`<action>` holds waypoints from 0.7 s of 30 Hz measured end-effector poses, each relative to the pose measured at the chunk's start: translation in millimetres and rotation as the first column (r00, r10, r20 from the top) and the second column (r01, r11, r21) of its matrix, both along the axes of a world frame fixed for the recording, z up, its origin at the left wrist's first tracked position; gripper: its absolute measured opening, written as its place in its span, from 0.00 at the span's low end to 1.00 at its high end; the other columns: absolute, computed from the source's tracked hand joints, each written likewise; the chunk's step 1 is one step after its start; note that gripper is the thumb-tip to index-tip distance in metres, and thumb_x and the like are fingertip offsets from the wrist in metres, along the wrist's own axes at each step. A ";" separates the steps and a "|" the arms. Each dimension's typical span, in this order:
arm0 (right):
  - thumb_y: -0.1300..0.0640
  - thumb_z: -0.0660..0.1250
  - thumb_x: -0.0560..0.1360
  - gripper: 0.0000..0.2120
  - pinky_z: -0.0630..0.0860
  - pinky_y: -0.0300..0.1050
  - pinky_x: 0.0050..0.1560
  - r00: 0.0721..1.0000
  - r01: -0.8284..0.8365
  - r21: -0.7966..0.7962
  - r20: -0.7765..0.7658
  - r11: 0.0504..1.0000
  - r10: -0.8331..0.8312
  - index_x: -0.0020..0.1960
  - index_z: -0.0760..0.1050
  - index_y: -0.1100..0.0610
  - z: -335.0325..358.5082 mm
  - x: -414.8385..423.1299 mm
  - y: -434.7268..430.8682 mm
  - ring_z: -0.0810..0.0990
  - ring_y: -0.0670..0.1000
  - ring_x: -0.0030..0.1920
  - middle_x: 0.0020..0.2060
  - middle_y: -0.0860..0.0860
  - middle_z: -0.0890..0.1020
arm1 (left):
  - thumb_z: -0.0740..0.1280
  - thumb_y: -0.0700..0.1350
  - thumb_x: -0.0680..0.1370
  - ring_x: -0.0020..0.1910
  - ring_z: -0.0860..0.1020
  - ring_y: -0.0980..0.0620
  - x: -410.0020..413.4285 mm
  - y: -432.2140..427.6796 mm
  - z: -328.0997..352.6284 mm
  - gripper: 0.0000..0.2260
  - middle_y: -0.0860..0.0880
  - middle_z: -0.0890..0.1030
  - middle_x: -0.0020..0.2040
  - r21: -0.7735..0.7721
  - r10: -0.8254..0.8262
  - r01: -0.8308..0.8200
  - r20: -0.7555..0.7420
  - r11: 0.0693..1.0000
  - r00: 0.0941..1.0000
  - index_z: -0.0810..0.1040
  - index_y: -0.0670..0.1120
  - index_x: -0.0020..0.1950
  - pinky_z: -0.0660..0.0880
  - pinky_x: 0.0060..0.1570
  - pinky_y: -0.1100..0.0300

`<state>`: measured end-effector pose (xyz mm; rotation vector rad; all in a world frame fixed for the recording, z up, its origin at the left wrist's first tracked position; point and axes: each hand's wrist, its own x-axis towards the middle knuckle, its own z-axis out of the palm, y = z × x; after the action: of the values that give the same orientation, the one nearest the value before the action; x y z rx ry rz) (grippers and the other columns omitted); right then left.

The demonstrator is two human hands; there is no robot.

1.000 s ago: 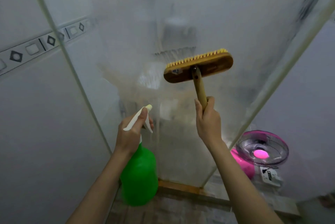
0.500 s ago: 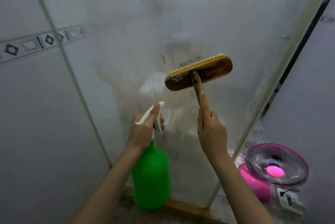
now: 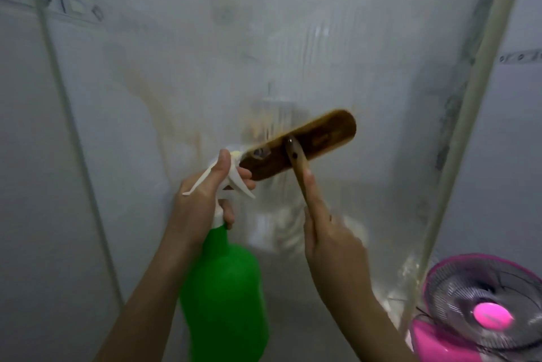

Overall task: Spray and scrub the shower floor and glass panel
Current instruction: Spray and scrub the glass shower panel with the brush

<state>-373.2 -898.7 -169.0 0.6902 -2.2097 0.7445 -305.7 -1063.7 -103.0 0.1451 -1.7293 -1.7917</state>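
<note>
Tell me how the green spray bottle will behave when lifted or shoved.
The green spray bottle is likely stiff: its plastic body keeps a smooth rounded shape. Tall with a narrow neck, it may tip if shoved while standing. The left hand holds it by the neck alone, so it is probably light; its fill level is hidden.

Both my bare forearms rise from the bottom edge, leaning slightly toward each other. My left hand [image 3: 202, 203] is curled round the neck of the spray bottle [image 3: 225, 288], with one digit laid along the top of its head and the fingers wrapped in front at the trigger. My right hand [image 3: 331, 244] grips the brush handle [image 3: 297, 165], index finger stretched straight along it and the other fingers folded beneath. The hands sit near each other, not touching.
</note>
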 end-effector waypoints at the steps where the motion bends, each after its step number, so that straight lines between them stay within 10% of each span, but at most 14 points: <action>1: 0.59 0.64 0.80 0.35 0.58 0.40 0.18 1.000 -0.002 0.026 -0.006 1.000 0.002 0.79 0.48 0.45 -14.1 -0.5 -0.2 0.61 0.46 0.20 0.26 0.49 0.67 | 0.61 0.60 0.77 0.18 0.69 0.52 -0.7 -3.1 -9.1 0.26 0.41 0.87 0.45 0.017 -0.010 0.010 -0.001 1.000 1.000 0.84 0.38 0.47 0.69 0.20 0.63; 7: 0.53 0.51 0.84 0.27 0.57 0.40 0.24 0.966 -0.025 -0.102 -0.259 0.994 -0.002 0.79 0.42 0.47 31.7 -32.5 -31.5 0.64 0.47 0.23 0.26 0.49 0.66 | 0.61 0.60 0.81 0.20 0.71 0.53 -5.4 -17.1 -79.9 0.24 0.40 0.87 0.45 -0.050 0.018 -0.021 -0.071 0.999 0.997 0.84 0.40 0.45 0.71 0.22 0.63; 14: 0.58 0.61 0.81 0.32 0.51 0.31 0.22 0.985 0.031 -0.102 -0.168 0.994 -0.048 0.79 0.48 0.49 -161.6 -21.2 6.9 0.57 0.42 0.19 0.23 0.44 0.62 | 0.61 0.60 0.81 0.19 0.70 0.52 -0.4 -21.7 -121.1 0.24 0.39 0.86 0.44 -0.080 -0.016 -0.001 -0.214 0.997 0.977 0.83 0.40 0.45 0.69 0.21 0.63; 21: 0.53 0.51 0.84 0.27 0.71 0.48 0.27 0.955 0.036 -0.255 -0.275 0.966 -0.108 0.79 0.43 0.46 -21.3 -44.9 1.6 0.70 0.52 0.26 0.27 0.53 0.70 | 0.62 0.60 0.81 0.31 0.74 0.43 -3.8 -12.6 -113.7 0.24 0.40 0.87 0.45 -0.099 -0.048 0.028 -0.202 0.995 0.978 0.84 0.41 0.46 0.71 0.22 0.62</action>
<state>-418.1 -897.1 -190.3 0.5495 -1.8307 0.8102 -309.5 -1076.3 -216.7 -0.1098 -1.6758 -1.6829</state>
